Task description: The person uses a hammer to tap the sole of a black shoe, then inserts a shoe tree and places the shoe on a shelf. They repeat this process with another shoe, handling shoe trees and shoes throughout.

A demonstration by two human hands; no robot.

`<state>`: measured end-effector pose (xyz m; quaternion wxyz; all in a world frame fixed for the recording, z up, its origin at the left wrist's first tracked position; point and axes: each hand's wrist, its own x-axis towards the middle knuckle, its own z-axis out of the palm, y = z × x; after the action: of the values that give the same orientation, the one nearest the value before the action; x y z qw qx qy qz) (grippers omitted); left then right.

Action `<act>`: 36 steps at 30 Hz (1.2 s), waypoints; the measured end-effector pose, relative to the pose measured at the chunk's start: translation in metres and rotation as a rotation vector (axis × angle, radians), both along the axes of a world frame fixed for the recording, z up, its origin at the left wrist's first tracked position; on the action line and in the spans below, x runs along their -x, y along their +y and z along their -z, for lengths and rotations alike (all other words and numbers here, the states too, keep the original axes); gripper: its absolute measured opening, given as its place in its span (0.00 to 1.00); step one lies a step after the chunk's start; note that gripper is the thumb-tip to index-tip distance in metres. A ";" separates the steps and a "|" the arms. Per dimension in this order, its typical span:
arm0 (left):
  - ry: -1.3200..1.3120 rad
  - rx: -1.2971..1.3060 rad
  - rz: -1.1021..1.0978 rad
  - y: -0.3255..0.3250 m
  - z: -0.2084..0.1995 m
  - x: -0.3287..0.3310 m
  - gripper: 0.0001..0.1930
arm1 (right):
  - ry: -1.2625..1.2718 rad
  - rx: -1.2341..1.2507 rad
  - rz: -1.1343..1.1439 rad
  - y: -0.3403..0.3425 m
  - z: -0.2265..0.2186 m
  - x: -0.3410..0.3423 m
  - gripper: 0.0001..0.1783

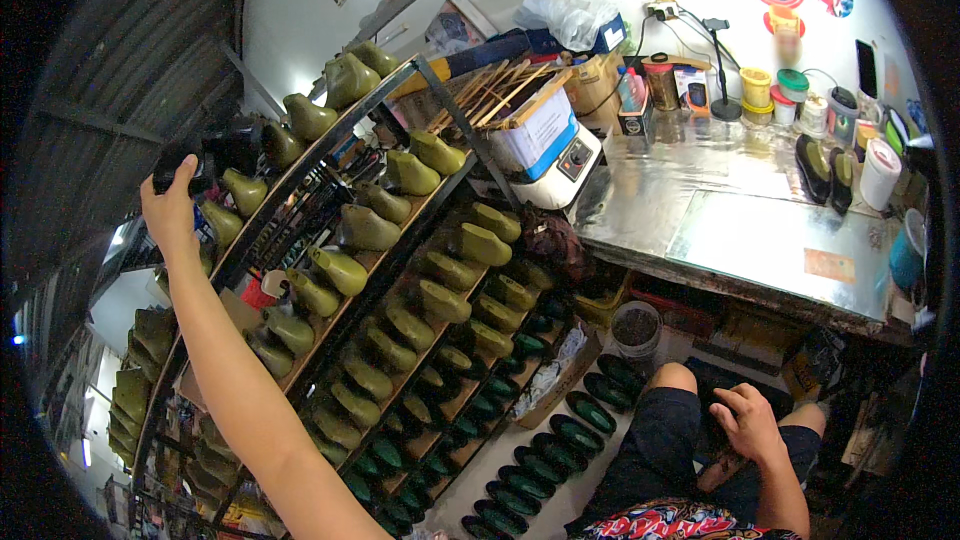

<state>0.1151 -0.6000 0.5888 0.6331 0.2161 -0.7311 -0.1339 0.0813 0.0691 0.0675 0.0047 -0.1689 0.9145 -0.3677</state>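
Observation:
My left arm stretches out to the upper end of a shelf rack on the left. There my left hand (172,208) is closed around a black object (183,166), whose kind is lost in the dark; another dark item (236,144) sits beside it. Close by on the top shelf are olive-green shoe lasts (244,191). My right hand (748,418) hangs over my lap with its fingers loosely apart, and nothing shows in it. Dark shorts and bare knees lie under that hand.
The metal rack (290,190) holds several rows of lasts. Dark shoes with green insides (548,455) line the floor. At right stands a metal-topped workbench (650,195) with a pair of black shoes (826,172), tubs and a white machine (565,168). A grey bucket (636,328) sits below.

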 end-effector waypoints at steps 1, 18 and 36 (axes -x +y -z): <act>0.003 -0.031 -0.038 0.002 0.003 0.000 0.44 | -0.005 -0.010 0.013 0.000 0.000 -0.001 0.19; 0.083 -0.173 0.127 0.003 0.007 -0.017 0.53 | 0.009 -0.009 -0.074 -0.007 0.005 -0.006 0.17; -0.101 0.354 -0.203 -0.002 -0.015 -0.030 0.57 | 0.019 -0.013 -0.199 -0.030 0.014 -0.017 0.17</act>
<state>0.1449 -0.6018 0.6037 0.6341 0.1804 -0.7484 0.0724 0.0986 0.0394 0.0539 0.0335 -0.2624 0.8955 -0.3580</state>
